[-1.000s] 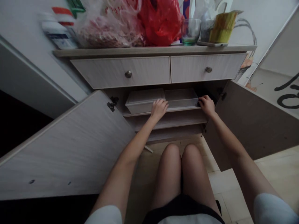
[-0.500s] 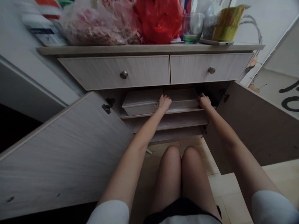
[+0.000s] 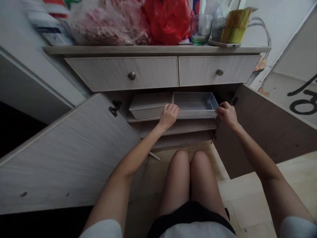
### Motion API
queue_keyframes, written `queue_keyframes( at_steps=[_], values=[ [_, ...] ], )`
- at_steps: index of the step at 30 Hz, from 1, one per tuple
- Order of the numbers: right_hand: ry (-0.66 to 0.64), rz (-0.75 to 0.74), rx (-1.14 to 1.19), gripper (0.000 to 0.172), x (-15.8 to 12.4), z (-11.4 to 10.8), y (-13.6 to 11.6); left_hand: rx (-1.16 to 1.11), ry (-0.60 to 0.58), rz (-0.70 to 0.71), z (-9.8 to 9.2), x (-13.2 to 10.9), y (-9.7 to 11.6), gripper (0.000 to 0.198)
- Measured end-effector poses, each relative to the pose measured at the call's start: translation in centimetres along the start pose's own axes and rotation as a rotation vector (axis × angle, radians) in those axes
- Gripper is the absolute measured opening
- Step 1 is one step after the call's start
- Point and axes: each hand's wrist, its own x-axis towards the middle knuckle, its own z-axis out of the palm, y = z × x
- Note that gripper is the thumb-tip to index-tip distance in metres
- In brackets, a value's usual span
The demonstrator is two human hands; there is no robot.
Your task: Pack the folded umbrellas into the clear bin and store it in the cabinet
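A translucent plastic storage bin point(image 3: 195, 113) stands on the upper shelf inside the cabinet, its open top showing no contents. My left hand point(image 3: 169, 115) is closed on the bin's front left corner. At the front right corner, my right hand point(image 3: 226, 114) pinches the rim between thumb and fingers. Beside the bin on the left sits a pale lidded box point(image 3: 148, 105) with a small label on its front. My left hand partly covers that box's right end. Something dark behind my right hand cannot be made out.
Both cabinet doors stand open: the left door point(image 3: 81, 155) and the right door point(image 3: 267, 132). Two closed drawers run above, with a left knob point(image 3: 131, 76). On the top are a red plastic bag point(image 3: 168, 23), a glass point(image 3: 201, 29) and bottles. A lower shelf point(image 3: 183, 126) lies beneath.
The plastic bin has come forward toward me, so its inside now shows. Both hands moved toward me with it, and my right hand also shifted slightly right.
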Motion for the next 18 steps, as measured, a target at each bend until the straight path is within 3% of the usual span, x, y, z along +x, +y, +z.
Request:
queue_keyframes(
  at_steps=[5, 10, 14, 18],
  values=[
    [-0.017, -0.138, -0.046, 0.023, -6.5, -3.7, -4.1, 0.022, 0.071, 0.053, -3.3, -8.0, 2.8, 0.030],
    [-0.013, -0.214, -0.040, 0.021, -12.7, -5.0, -7.2, 0.034, 0.124, 0.095, -5.0, -15.0, 6.0, 0.024],
    [-0.065, -0.212, -0.013, 0.017, -16.2, -4.8, -8.7, 0.037, 0.152, 0.095, -5.2, -18.6, 7.8, 0.023],
    [-0.107, -0.206, -0.005, 0.014, -18.1, -4.0, -9.3, 0.023, 0.156, 0.068, -4.7, -20.8, 8.7, 0.024]
  ],
)
